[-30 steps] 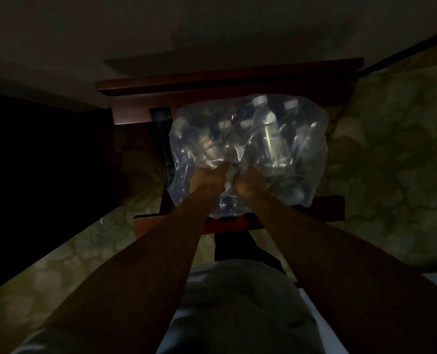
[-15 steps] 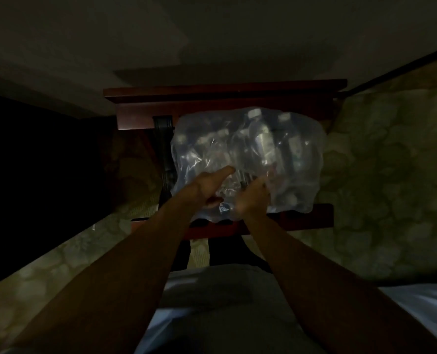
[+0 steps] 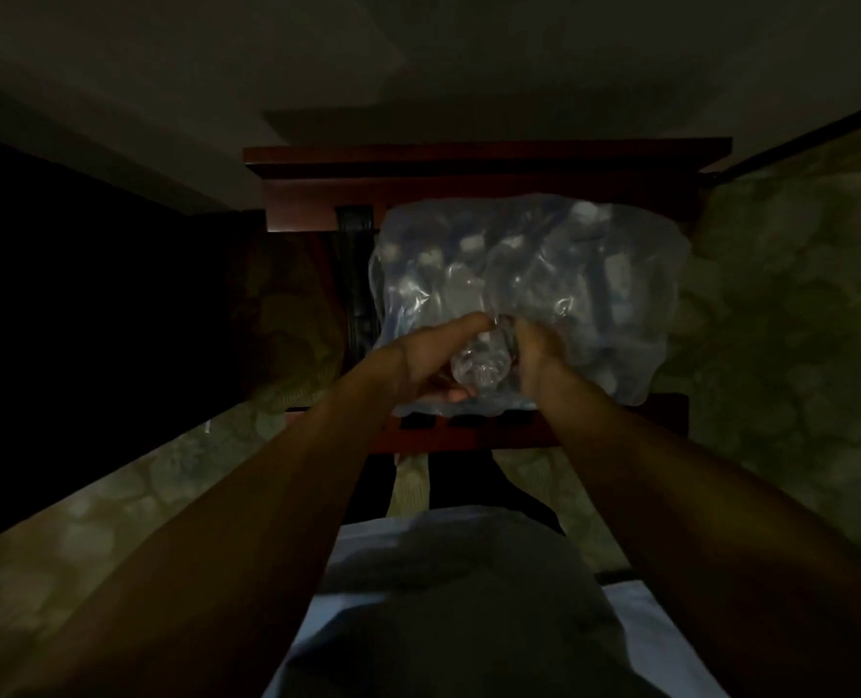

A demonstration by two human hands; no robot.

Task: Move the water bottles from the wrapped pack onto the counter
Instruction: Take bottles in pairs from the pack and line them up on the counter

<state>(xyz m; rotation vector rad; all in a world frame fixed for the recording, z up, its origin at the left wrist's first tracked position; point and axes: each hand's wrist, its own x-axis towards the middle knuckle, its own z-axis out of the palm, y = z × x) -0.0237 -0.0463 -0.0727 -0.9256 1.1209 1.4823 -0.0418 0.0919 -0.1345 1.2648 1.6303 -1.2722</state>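
the dim room gives me little beyond a patterned carpet [image 3: 781, 304] and a dark red wooden stand [image 3: 474, 435] against the wall. on that stand sits the wrapped pack [image 3: 569, 274], a slumped bundle of clear film with pale caps showing through the top. i see no counter from here.

at the pack's near edge one bottle [image 3: 479, 367] pokes out toward me through what looks like a hole in the film. my left hand [image 3: 418, 360] curls around its left side, fingers bent over it and the thumb under. my right hand [image 3: 539, 350] sits against the bottle's right side with fingers curled into the film; whether it pinches wrap or bottle i cannot tell in this light.

what worries me: the film may cling to the bottle, so a hard pull could drag the whole pack off the stand's front edge. the wrap is slick and the light poor, so a grip could slip.
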